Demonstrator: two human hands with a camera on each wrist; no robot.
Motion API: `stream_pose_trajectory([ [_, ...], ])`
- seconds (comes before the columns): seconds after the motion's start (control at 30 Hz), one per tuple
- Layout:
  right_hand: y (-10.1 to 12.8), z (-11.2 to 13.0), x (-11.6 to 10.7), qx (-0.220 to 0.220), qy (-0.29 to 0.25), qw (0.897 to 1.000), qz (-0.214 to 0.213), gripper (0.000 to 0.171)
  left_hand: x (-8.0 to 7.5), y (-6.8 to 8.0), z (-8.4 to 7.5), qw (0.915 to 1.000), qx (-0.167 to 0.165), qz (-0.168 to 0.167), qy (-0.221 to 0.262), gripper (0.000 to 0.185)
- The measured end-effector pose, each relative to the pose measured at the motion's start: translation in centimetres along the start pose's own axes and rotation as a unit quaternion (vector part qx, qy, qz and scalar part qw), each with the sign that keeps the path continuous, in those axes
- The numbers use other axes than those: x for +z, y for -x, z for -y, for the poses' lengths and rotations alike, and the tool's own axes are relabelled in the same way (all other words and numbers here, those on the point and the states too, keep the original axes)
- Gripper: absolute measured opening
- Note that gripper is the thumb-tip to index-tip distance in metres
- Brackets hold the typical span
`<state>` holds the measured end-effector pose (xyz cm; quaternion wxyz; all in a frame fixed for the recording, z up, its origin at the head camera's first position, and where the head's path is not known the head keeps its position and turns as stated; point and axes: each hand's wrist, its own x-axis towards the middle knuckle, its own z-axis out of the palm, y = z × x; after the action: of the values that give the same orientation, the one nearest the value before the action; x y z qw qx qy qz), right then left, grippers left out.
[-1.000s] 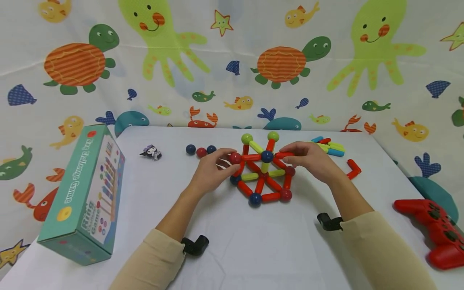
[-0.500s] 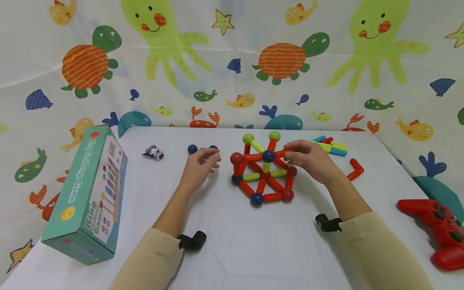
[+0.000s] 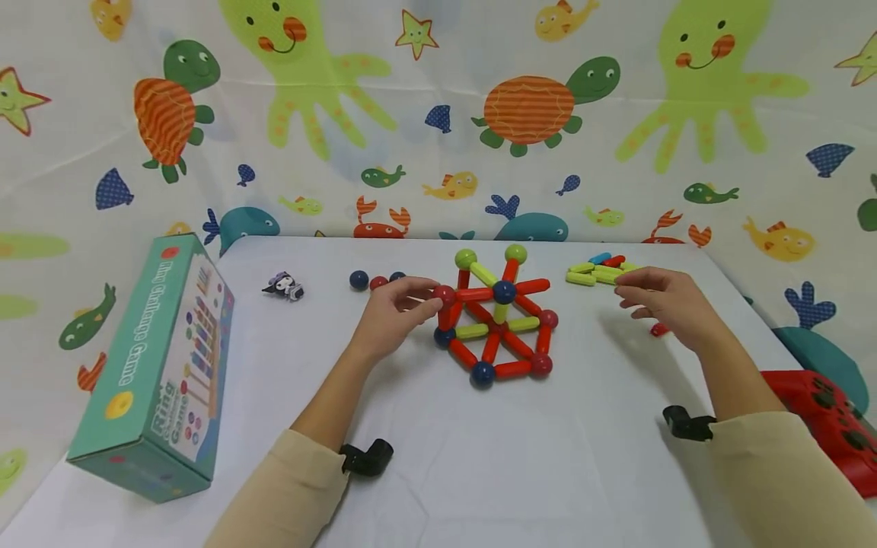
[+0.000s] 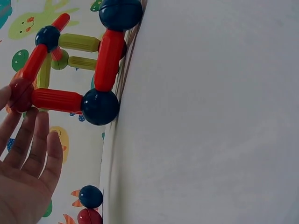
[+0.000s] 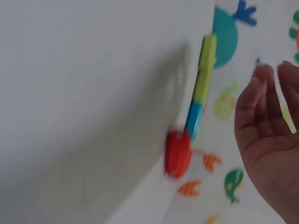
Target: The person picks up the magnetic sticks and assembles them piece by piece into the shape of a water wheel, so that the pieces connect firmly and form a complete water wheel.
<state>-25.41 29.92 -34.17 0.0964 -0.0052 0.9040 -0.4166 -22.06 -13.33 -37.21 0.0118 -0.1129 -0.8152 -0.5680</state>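
Sea-creature cloth (image 3: 438,171) backs the table (image 3: 548,472) bearing our ball-and-rod frame (image 3: 499,329). Our left hand (image 3: 393,320) pinches its upper red ball (image 3: 444,295); right of the frame, our right hand (image 3: 671,302), thumb and fingers apart, hovers by lime rods (image 3: 606,275) (blur hides any contact). A leftward tug could split the frame.

Green game box (image 3: 154,358), at left.
Inscribed "Ring Challenge Game" in white along top face (image 3: 137,342); on illustrated right face (image 3: 197,358), inscribed again toward near end, with "Ring" and "Game" legible, otherwise blurred.
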Motion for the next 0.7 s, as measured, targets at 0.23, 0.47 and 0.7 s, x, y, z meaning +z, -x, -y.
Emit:
stream_pose_trajectory([
  [0.23,0.6,-4.1,-3.1,0.053,0.149,0.987,0.003,0.042,0.1,0.2,-0.3,1.0000,0.001,-0.003,0.000,0.036],
  [0.47,0.2,-4.6,-2.5,0.036,0.257,0.966,0.023,0.040,0.1,0.2,-0.5,0.9999,0.008,-0.003,0.011,0.036],
  [0.7,0.4,-2.3,0.2,-0.003,0.153,0.987,0.050,0.051,0.1,0.2,-0.3,0.9999,-0.004,0.003,0.011,0.037],
])
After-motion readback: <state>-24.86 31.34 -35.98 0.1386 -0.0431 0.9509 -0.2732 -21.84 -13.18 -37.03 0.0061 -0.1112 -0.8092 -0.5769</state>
